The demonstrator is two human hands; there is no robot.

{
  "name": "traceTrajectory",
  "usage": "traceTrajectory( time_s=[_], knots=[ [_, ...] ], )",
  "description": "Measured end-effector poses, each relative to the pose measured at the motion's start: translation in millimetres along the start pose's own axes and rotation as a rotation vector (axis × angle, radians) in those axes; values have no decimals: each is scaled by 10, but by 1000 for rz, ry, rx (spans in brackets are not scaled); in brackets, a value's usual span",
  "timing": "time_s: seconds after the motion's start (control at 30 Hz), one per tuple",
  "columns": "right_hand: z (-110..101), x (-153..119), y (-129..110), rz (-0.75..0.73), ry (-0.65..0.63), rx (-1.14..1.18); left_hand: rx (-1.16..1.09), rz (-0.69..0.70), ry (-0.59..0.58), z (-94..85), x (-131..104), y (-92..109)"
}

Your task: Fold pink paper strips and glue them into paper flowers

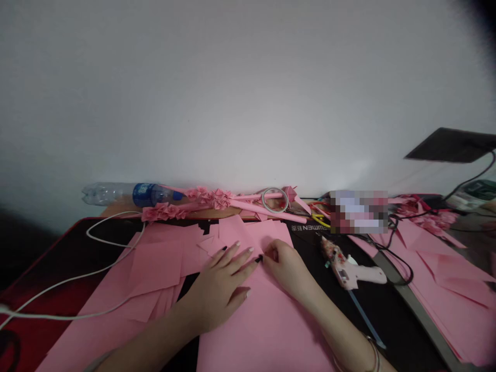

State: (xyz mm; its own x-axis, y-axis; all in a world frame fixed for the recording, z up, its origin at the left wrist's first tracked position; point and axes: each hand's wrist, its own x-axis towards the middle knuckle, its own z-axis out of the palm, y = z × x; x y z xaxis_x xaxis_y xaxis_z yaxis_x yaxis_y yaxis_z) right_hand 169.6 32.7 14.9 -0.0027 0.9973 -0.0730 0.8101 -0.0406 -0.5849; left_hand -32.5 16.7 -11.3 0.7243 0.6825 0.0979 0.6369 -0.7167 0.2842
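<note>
My left hand lies flat with its fingers spread over pink paper. Close to its fingertips, my right hand is closed, thumb and fingers bent together against the paper; what they pinch, if anything, is hidden. Beneath both hands is a large pink sheet. A smaller piece of pink paper pokes out beyond the left fingertips, its lower part covered by the hands. To the left, several cut pink squares lie in an uneven pile.
A glue gun rests right of my right arm. Along the wall lie a plastic bottle, folded pink paper flowers and a roll of tape. A white cable crosses the left side. More pink sheets are at right.
</note>
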Motion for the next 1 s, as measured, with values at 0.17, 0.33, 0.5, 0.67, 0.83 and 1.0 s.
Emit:
traceTrajectory(
  time_s=[0.17,0.33,0.5,0.67,0.83,1.0],
  knots=[
    [10,3,-6,-1,-7,81,8,-1,16,4,-9,16],
    [49,-33,33,-54,16,271,8,-5,19,10,-8,32],
    [-21,34,58,-218,22,234,-3,-16,14,12,-10,67],
    [-91,149,155,-367,50,159,-43,-4,-10,-10,-12,115],
    [-50,181,260,-418,35,166,-38,-4,-6,-2,-11,139],
    [-11,165,283,-425,21,166,46,-73,114,19,8,150]
  ],
)
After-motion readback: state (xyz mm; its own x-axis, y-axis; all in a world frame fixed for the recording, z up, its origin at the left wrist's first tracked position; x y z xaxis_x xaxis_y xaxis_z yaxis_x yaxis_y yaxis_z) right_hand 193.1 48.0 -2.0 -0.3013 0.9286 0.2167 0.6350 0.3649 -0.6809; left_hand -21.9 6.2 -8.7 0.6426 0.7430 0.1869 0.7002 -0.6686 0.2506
